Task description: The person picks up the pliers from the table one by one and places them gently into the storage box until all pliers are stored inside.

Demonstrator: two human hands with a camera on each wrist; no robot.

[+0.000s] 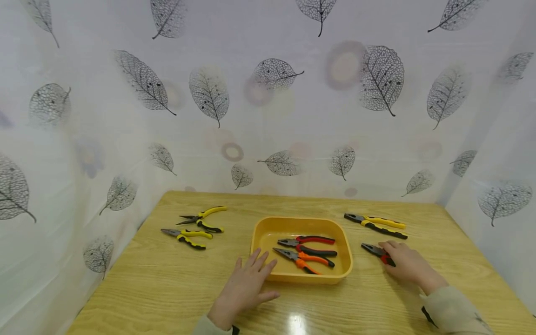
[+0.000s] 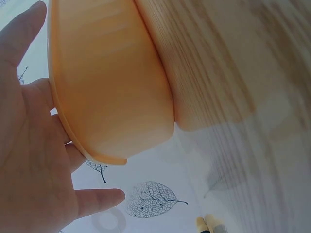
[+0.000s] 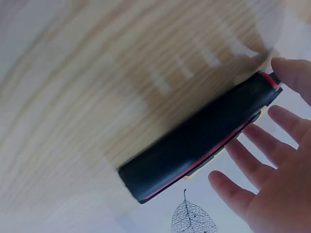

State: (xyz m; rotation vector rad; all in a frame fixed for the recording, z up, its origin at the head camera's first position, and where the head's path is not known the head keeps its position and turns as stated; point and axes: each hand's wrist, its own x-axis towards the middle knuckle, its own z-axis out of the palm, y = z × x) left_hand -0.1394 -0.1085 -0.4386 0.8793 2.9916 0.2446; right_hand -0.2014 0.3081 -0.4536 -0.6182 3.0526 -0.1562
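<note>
A yellow tray (image 1: 301,279) holds red-and-black pliers (image 1: 307,245) and orange-and-black pliers (image 1: 303,260), side by side. Over the tray's left front corner, my left hand (image 1: 244,288) spreads its fingers; in the left wrist view several fingers pass behind the tray's rim (image 2: 60,109). To the tray's right, my right hand (image 1: 408,265) is on another pair of red-and-black pliers (image 1: 374,250), covering the handles. Seen from the right wrist, the thumb lies beside the dark handle (image 3: 199,136) and the fingers (image 3: 255,167) extend loosely along its other side.
Yellow-and-black pliers (image 1: 377,224) lie behind my right hand. Two yellow-handled pairs, upper pliers (image 1: 203,218) and lower pliers (image 1: 186,236), lie left of the tray. A leaf-patterned white sheet (image 1: 268,116) rises behind the wooden table (image 1: 155,288) and along its sides.
</note>
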